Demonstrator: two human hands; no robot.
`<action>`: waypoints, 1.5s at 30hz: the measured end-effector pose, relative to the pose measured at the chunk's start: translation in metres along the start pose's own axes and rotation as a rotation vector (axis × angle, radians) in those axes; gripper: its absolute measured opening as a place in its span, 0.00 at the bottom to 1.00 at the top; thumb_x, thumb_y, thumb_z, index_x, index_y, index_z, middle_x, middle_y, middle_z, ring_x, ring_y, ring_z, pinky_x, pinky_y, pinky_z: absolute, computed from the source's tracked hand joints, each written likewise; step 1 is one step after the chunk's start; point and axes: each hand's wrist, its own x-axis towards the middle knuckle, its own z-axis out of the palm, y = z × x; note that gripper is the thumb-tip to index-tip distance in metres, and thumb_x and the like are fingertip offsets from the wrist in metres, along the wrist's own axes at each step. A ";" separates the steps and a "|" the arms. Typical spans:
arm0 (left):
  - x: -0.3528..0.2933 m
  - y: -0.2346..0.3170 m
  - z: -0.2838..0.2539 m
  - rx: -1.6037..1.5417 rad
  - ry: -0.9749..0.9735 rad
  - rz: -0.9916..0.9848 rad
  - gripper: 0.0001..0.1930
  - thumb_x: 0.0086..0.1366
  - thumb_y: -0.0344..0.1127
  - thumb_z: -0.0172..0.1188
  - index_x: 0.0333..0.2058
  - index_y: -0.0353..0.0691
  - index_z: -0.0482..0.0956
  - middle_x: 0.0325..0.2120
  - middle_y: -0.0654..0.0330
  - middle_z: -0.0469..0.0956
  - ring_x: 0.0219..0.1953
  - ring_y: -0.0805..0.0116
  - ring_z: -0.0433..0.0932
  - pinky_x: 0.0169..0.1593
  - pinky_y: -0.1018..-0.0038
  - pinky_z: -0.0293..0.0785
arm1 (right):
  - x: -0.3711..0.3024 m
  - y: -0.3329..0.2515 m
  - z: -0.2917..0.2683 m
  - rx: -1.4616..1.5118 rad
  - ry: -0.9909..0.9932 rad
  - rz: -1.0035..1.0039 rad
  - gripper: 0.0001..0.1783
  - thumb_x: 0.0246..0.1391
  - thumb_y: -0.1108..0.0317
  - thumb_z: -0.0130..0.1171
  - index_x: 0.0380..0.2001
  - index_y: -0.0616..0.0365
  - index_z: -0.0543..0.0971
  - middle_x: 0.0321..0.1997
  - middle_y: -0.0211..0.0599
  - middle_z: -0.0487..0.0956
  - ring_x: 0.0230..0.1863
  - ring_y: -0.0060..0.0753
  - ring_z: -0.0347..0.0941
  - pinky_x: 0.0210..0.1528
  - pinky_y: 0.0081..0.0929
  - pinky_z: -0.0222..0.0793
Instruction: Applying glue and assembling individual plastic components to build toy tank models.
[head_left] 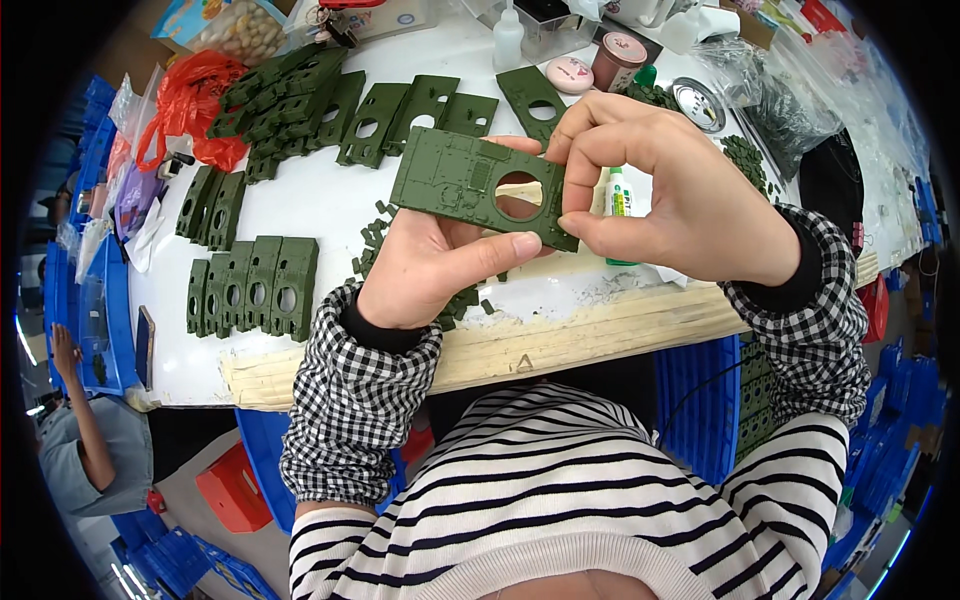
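Note:
A green plastic model tank hull top (pixel 455 172), with a round hole near its right end, is held up over the table's front part. My left hand (pixel 440 255) grips it from below, thumb along its lower edge. At its right end, the thumb and bent fingers of my right hand (pixel 665 185) are closed against the edge; whether a small part is pinched there is hidden. Behind the right hand a small white and green glue bottle (pixel 619 195) shows partly. Small green pieces (pixel 372 240) lie scattered beside and under my left hand.
More green hull tops stand in rows (pixel 262 285) at the left and in a pile (pixel 285 95) at the back left, near a red plastic bag (pixel 195 105). A pink jar (pixel 618 60) and a round tin (pixel 697 103) sit at the back. Another person's arm (pixel 85 420) shows far left.

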 end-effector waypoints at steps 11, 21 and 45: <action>0.000 0.003 -0.001 0.028 -0.015 0.006 0.36 0.55 0.28 0.62 0.61 0.34 0.57 0.54 0.48 0.67 0.54 0.57 0.72 0.52 0.62 0.76 | -0.004 -0.003 -0.012 0.046 -0.036 0.009 0.10 0.39 0.73 0.67 0.28 0.59 0.77 0.40 0.36 0.75 0.45 0.33 0.70 0.51 0.30 0.64; 0.001 0.005 -0.002 -0.074 -0.048 0.078 0.37 0.55 0.27 0.60 0.62 0.36 0.53 0.59 0.40 0.61 0.58 0.53 0.67 0.54 0.60 0.75 | -0.032 -0.020 0.030 -0.304 0.441 -0.061 0.23 0.29 0.65 0.76 0.35 0.48 0.83 0.29 0.26 0.70 0.36 0.33 0.66 0.51 0.42 0.66; -0.004 0.007 -0.006 -0.334 -0.314 -0.092 0.44 0.61 0.54 0.56 0.63 0.26 0.49 0.57 0.42 0.61 0.54 0.54 0.71 0.51 0.48 0.75 | -0.044 -0.009 0.041 0.212 0.616 0.099 0.26 0.61 0.56 0.51 0.52 0.68 0.70 0.37 0.37 0.73 0.38 0.27 0.67 0.47 0.27 0.62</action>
